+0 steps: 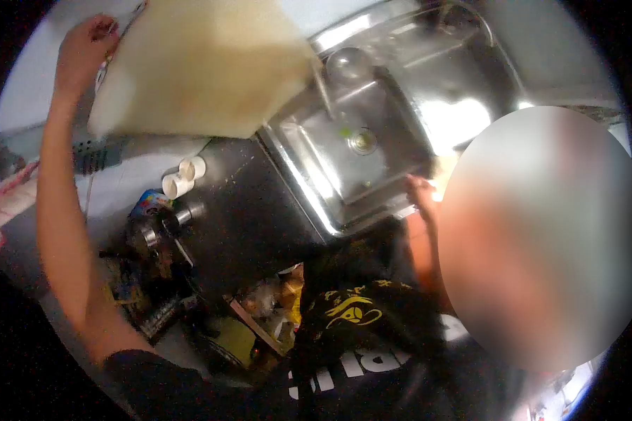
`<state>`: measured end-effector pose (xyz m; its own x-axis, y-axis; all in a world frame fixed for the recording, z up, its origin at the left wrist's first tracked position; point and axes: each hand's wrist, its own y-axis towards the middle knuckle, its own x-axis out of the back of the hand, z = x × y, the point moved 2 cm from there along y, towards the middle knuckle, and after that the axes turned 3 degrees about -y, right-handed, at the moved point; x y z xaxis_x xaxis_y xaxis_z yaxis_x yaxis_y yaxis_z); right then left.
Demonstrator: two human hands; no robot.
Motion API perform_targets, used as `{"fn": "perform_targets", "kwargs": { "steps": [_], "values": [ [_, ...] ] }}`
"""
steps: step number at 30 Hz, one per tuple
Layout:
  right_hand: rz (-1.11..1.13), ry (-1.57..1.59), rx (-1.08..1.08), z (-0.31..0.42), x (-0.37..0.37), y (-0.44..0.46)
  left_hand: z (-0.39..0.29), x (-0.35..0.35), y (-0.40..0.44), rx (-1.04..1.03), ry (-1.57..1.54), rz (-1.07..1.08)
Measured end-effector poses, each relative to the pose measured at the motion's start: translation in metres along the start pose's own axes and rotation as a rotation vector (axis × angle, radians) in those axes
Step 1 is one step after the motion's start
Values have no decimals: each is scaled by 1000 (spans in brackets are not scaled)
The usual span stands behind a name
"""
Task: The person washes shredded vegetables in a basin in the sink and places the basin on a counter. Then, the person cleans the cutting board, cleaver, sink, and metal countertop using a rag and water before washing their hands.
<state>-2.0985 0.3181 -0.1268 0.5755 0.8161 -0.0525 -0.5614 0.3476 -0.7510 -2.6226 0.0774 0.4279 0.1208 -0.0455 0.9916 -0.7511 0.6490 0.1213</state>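
My left hand [89, 50] is raised at the upper left, its fingers curled closed beside the edge of a large cream-coloured cutting board [196, 70]. A thin shiny strip or tool shows by those fingers, too unclear to name. My right hand [420, 193] is near the front rim of a steel sink [312, 200]. Its fingers look curled, and whatever they hold, if anything, is hidden. In the sink basin, a bit of green lies by the drain [362, 141]. A round steel bowl or lid [349, 64] sits at the basin's back corner.
Two white cups or rolls [184, 177] stand beside a dark counter [249, 203] left of the sink. A blue packet [151, 203] and cluttered items lie below them. A second basin [446, 81] adjoins on the right. A blurred oval covers the right side.
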Motion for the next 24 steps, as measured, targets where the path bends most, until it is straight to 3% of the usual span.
{"fn": "perform_targets", "kwargs": {
  "steps": [2,5,6,9,11,12,15,16,17,20,21,23,24],
  "values": [
    [-18,-71,-8,15,-6,-8,3,-3,-1,-44,207,-128],
    [73,133,-11,23,-22,-11,40,-22,1,-198,246,-306],
    [171,167,-8,30,-25,-10,20,-20,-10,-191,411,-350],
    [407,343,-72,68,-33,-13,-61,-4,-61,-220,456,-574],
    [499,549,-207,99,-50,-22,-80,14,-92,-173,291,-334],
    [633,327,-111,79,-35,7,-73,-2,-104,-210,252,-417],
    [251,-700,499,47,-24,64,-108,-46,-166,-370,-95,-580],
    [329,-323,343,65,-35,51,-113,-66,-193,-328,-151,-442],
    [361,-344,351,72,-45,57,-117,-92,-218,-290,-208,-309],
    [302,-571,466,85,-44,58,-138,-182,-299,-70,-525,-222],
    [362,-447,379,95,-54,53,-140,-205,-332,48,-557,-49],
    [478,-208,186,120,-81,30,-153,-239,-386,236,-668,-76],
    [406,-236,181,134,-95,6,-154,-269,-422,306,-763,-100]
  ]
}}
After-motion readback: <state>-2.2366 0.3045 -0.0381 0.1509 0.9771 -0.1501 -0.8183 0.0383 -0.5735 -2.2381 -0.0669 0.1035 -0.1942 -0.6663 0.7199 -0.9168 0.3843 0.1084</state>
